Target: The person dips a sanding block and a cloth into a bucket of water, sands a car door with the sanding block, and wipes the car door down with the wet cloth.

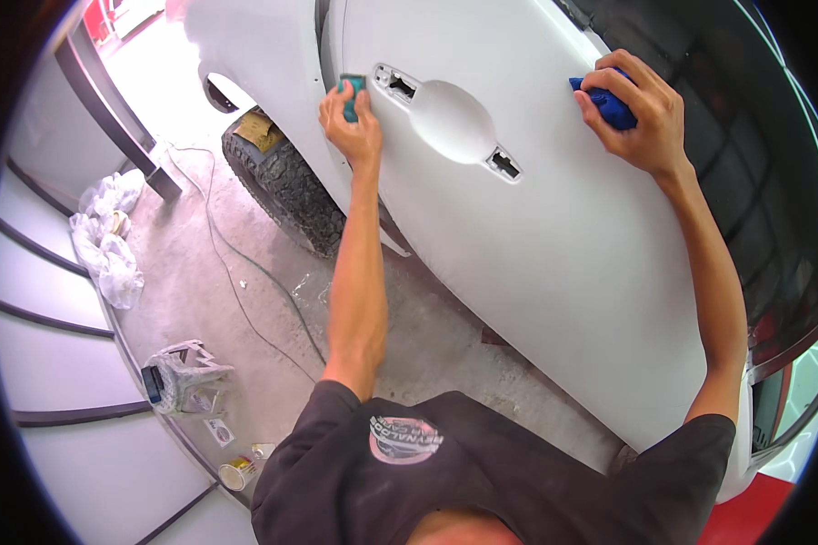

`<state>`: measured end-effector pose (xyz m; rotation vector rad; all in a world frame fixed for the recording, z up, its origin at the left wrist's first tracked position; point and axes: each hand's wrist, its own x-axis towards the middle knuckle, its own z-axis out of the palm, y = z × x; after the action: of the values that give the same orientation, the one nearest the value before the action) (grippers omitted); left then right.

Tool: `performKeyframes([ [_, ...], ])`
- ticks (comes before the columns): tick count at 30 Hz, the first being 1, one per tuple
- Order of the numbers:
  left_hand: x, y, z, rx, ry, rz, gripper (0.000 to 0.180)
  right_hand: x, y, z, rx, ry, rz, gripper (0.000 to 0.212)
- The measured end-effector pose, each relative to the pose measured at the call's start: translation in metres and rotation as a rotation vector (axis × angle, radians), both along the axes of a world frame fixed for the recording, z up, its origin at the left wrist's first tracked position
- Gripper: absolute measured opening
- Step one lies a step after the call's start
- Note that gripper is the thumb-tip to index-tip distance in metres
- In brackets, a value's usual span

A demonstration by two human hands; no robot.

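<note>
A white car door [536, 245] fills the middle of the view, its handle removed. Two dark cutouts flank the smooth handle recess [453, 123]. My left hand [352, 127] is closed on a small teal block [353, 98] with a dark edge, held at the door's edge, left of the upper cutout. Over at the right, my right hand [641, 118] grips a crumpled blue cloth [612, 107] against the upper part of the door, just below the dark window [727, 136]. Its fingers are bent round the cloth.
A dark tire [286, 186] with a tan piece on top stands left of the door. A thin hose [268, 268] trails over the concrete floor [245, 336]. Along the left wall are clear plastic sheeting [109, 241], a spattered stool [186, 377] and a small tub [236, 473].
</note>
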<state>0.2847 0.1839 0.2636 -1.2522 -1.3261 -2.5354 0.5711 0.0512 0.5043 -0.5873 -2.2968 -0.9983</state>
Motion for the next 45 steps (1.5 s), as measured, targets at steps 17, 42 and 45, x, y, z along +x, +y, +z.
performKeyframes([
  [17, 0.036, -0.006, -0.022, 0.066, 0.155, 0.180, 0.023, 0.004, -0.004, -0.001, -0.043, 0.014, -0.038, 0.017],
  [42, 0.022, -0.008, -0.048, -0.059, -0.009, 0.055, 0.025, -0.004, -0.004, -0.001, -0.065, 0.016, -0.035, 0.017],
  [45, 0.045, -0.030, -0.065, -0.029, 0.007, 0.064, 0.025, 0.004, -0.005, -0.002, -0.080, 0.013, -0.064, 0.017],
])
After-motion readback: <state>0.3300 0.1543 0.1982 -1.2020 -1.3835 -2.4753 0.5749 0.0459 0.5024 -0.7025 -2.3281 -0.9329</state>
